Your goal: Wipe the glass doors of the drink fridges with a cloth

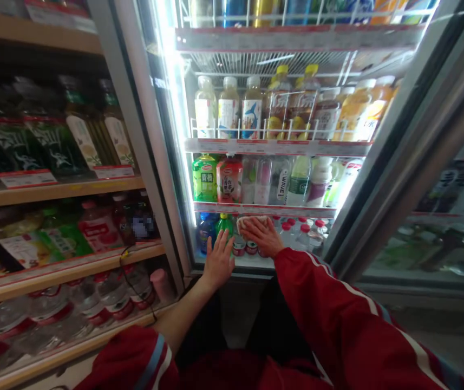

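Observation:
In front of the lit drinks fridge, my right hand (262, 236) presses a pale cloth (252, 221) just below the price strip (272, 210) of the lower shelf. Its fingers lie over the cloth and hold it. My left hand (218, 262) has its fingers spread and holds nothing. It is nearest to a green bottle (224, 223) and a blue bottle (204, 232) on the bottom level. Small jars or cans with red labels (239, 246) stand between my hands, partly hidden. Clear bottles with red caps (304, 237) stand right of my right hand.
Shelves above hold juice bottles (282, 103) and large tea bottles (204, 179). The fridge's door (394, 146) stands swung out at the right. To the left, wooden shelves (73, 189) carry more bottles; a thin black cable (128, 276) hangs there near a pink cylinder (162, 284).

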### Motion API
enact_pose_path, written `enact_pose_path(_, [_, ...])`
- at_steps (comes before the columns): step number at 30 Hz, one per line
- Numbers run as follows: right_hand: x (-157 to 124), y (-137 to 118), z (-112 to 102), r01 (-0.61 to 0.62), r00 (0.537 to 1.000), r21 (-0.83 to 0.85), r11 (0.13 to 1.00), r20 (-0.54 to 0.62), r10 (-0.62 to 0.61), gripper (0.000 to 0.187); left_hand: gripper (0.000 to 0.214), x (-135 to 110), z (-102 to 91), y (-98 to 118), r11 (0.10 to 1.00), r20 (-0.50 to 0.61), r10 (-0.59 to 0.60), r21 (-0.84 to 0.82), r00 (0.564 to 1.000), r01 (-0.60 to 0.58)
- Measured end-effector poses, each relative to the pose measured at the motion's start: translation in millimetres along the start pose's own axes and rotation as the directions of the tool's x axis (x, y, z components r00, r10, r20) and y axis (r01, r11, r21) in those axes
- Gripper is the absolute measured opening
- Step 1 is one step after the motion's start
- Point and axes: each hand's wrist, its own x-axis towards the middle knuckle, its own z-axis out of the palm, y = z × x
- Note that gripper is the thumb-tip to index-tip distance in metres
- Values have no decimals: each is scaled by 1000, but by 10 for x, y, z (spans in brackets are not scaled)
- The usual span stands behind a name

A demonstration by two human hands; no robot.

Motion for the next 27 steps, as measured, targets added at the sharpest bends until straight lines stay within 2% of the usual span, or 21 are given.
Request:
enact_pose_path(3, [-36, 49, -61, -10, 1000, 34, 999, -3, 10, 48, 53, 66, -11, 81, 996, 5, -44, -81, 999, 44])
enact_pose_path(5, [51, 79, -147, -126, 989, 70, 990, -72, 131, 41, 50, 137, -11, 177, 960, 34, -127, -246, 991, 132])
enact_pose_path(6, [114, 78, -199, -204, 970, 92, 975, -118, 214, 37, 49, 183, -13, 239, 906, 71, -180, -378, 981, 193])
enact_pose_path(7, [179, 60, -251, -278, 942, 122, 953, -158, 295, 34, 49, 237, -20, 308, 806, 124, -236, -529, 964, 265])
enact_pose_path(8, [240, 23, -301, -336, 915, 160, 928, -180, 362, 33, 49, 295, -32, 379, 659, 189, -275, -677, 943, 328])
enact_pose_path(9, [290, -34, -345, -372, 894, 204, 906, -184, 409, 33, 50, 354, -52, 447, 475, 251, -300, -797, 920, 372])
enact_pose_path(11, [347, -197, -409, -399, 870, 312, 862, -167, 463, 35, 54, 462, -109, 555, 133, 303, -328, -923, 895, 361])
enact_pose_path(12, [353, -295, -429, -404, 862, 372, 836, -152, 484, 36, 56, 502, -141, 588, 10, 307, -351, -943, 885, 332])
enact_pose_path(14, [334, -493, -456, -425, 834, 488, 762, -115, 539, 41, 58, 545, -193, 606, -145, 330, -407, -944, 852, 296])
enact_pose_path(17, [279, -715, -487, -493, 773, 591, 639, -40, 634, 52, 52, 517, -213, 552, -294, 427, -463, -901, 777, 320])
enact_pose_path(19, [252, -791, -509, -536, 748, 594, 600, 6, 663, 59, 43, 467, -193, 505, -373, 483, -473, -868, 737, 329])
enact_pose_path(21, [235, -838, -513, -537, 766, 572, 620, 23, 642, 61, 37, 419, -169, 475, -450, 531, -468, -831, 706, 326])
enact_pose_path(24, [206, -931, -462, -453, 838, 558, 696, -1, 546, 61, 30, 370, -167, 461, -550, 601, -442, -768, 666, 328])
enact_pose_path(26, [182, -994, -406, -417, 862, 534, 736, -27, 507, 62, 29, 343, -191, 452, -591, 632, -382, -728, 675, 347])
enact_pose_path(27, [178, -1004, -383, -405, 867, 515, 755, -46, 496, 62, 30, 329, -206, 441, -595, 635, -334, -715, 697, 366])
